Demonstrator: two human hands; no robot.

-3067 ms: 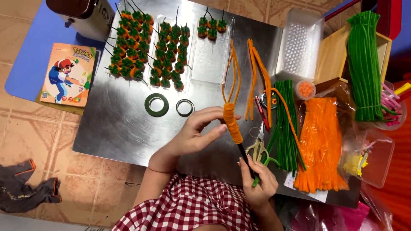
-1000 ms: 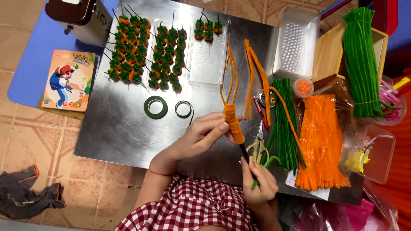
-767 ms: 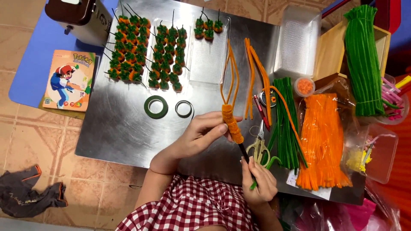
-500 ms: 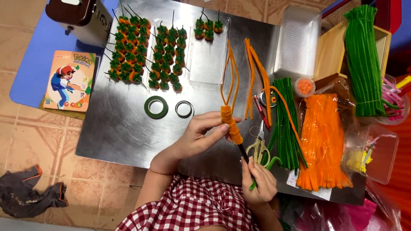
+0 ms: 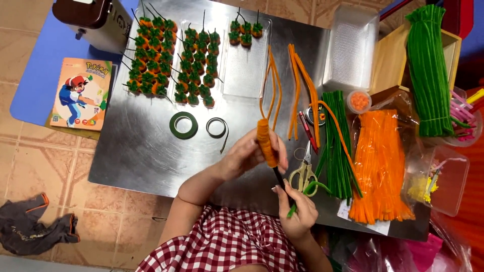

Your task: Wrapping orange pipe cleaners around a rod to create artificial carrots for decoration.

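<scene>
My left hand [image 5: 250,155] pinches an orange pipe-cleaner coil [image 5: 265,143] wound around a thin dark stick [image 5: 279,178]. My right hand [image 5: 297,215] grips the lower end of that stick together with a green pipe cleaner [image 5: 305,194]. Loose orange tails [image 5: 270,85] rise from the top of the coil over the metal tabletop [image 5: 136,151]. Both hands sit near the table's front edge, the left above the right.
Rows of small orange-and-green carrots [image 5: 171,70] lie on clear trays at the back. Two green tape rolls [image 5: 183,125] sit mid-table. Scissors [image 5: 302,174], green stems [image 5: 335,141], an orange bundle [image 5: 378,166] and a tall green bundle [image 5: 428,70] crowd the right. A booklet [image 5: 80,93] lies left.
The coil has shifted slightly downward as my left fingers turn around it. My right hand stays on the stick's lower end.
</scene>
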